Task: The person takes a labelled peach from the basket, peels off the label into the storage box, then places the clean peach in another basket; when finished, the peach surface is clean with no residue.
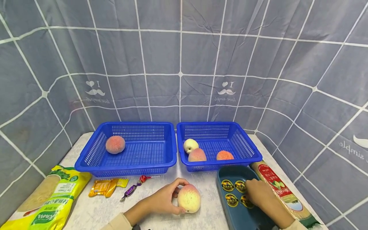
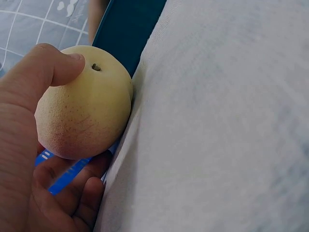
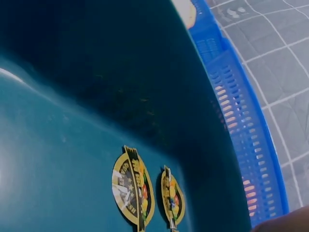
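My left hand (image 1: 165, 198) grips a pale yellow and pink peach (image 1: 188, 198) on the table in the head view, thumb on one side and fingers on the other. In the left wrist view the thumb lies near the peach's stem (image 2: 96, 67). My right hand (image 1: 258, 193) reaches down into a deep teal tray (image 1: 225, 204), knuckles up. Several round black-and-gold fruit stickers (image 1: 231, 200) lie on its bottom, one partly covered by the hand. The right fingertips are hidden, so I cannot tell whether they pinch that sticker. The right wrist view shows two stickers (image 3: 133, 189).
Behind stand two blue baskets: the left basket (image 1: 126, 169) holds one peach (image 1: 115, 144), the right basket (image 1: 244, 140) several fruits. A yellow Knorr bag (image 1: 57, 195), an orange snack packet (image 1: 103, 187) and wrapped candies (image 1: 130, 190) lie left. A red-labelled noodle pack (image 1: 280, 185) lies right.
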### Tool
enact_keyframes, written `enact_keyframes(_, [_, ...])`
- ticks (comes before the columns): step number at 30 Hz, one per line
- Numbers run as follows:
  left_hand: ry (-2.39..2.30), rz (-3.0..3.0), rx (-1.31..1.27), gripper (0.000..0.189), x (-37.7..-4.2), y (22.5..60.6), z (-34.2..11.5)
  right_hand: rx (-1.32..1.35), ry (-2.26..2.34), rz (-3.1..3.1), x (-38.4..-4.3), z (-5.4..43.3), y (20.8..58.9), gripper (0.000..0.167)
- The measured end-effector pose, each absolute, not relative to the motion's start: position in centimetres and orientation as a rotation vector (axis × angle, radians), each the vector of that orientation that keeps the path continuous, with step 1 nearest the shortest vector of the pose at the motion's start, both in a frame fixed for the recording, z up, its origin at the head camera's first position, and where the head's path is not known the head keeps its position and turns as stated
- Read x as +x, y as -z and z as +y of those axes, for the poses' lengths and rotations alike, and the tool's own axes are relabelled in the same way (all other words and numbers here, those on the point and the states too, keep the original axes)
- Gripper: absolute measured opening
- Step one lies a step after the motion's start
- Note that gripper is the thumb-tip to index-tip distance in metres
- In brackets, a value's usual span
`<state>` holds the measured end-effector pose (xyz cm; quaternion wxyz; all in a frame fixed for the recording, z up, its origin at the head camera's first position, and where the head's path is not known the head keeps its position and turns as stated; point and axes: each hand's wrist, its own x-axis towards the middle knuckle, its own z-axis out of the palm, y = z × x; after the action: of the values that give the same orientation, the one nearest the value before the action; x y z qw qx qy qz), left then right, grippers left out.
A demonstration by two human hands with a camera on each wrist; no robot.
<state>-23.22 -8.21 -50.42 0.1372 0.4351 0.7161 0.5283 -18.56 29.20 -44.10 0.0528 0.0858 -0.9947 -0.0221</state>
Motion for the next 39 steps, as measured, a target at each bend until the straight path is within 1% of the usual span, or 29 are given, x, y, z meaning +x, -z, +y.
enact_keyframes(3, [-1.536, 2.066, 1.251, 0.076, -23.2, 50.3, -8.2, 0.257, -0.002, -3.058, -18.8, 29.1, 43.4, 0.037])
enact_keyframes(6, [-1.533, 2.062, 1.249, 0.076, -23.3, 50.4, -8.2, 0.289, -0.22, -3.053, -19.1, 29.1, 41.7, 0.034])
enact_keyframes(9, [-1.53, 2.076, 1.256, 0.075, -23.3, 50.5, -8.2, 0.292, -0.402, -2.892, -19.9, 29.5, 39.0, 0.025])
enact_keyframes(11, [-1.533, 2.085, 1.26, 0.075, -23.4, 50.4, -8.3, 0.301, -0.487, -2.756, -21.2, 30.4, 37.4, 0.017])
enact_keyframes(12, [-1.535, 2.089, 1.264, 0.075, -23.4, 50.4, -8.3, 0.321, -0.518, -2.706, -21.9, 31.0, 36.9, 0.017])
enact_keyframes(13, [-1.538, 2.091, 1.266, 0.075, -23.5, 50.3, -8.3, 0.356, -0.558, -2.672, -22.7, 31.8, 36.5, 0.023])
enact_keyframes(16, [-1.54, 2.099, 1.274, 0.075, -23.5, 50.3, -8.2, 0.482, -0.715, -2.693, -25.0, 34.5, 36.5, 0.048])
enact_keyframes(18, [-1.549, 2.103, 1.274, 0.075, -23.5, 50.3, -8.2, 0.519, -0.819, -2.764, -26.2, 36.2, 37.0, 0.059])
enact_keyframes(21, [-1.617, 2.045, 1.235, 0.076, -23.4, 50.2, -8.1, 0.454, -0.9, -2.872, -27.1, 37.9, 38.3, 0.065])
enact_keyframes(25, [-1.761, 1.904, 1.175, 0.075, -23.2, 49.3, -8.2, 0.355, -0.942, -2.917, -27.3, 39.0, 39.8, 0.064])
enact_keyframes(28, [-1.848, 1.865, 1.195, 0.075, -23.4, 47.3, -7.9, 0.339, -0.993, -2.869, -27.5, 39.3, 40.5, 0.06])
enact_keyframes(32, [-1.945, 1.857, 1.249, 0.076, -24.8, 43.0, -6.7, 0.387, -1.005, -2.788, -27.6, 39.7, 41.1, 0.056])
enact_keyframes(35, [-1.994, 1.873, 1.226, 0.075, -26.8, 39.7, -5.2, 0.432, -0.988, -2.743, -27.6, 40.0, 41.6, 0.052])
enact_keyframes(39, [-1.983, 1.993, 1.122, 0.07, -30.3, 36.4, -3.3, 0.469, -1.036, -2.703, -27.9, 40.1, 42.6, 0.047])
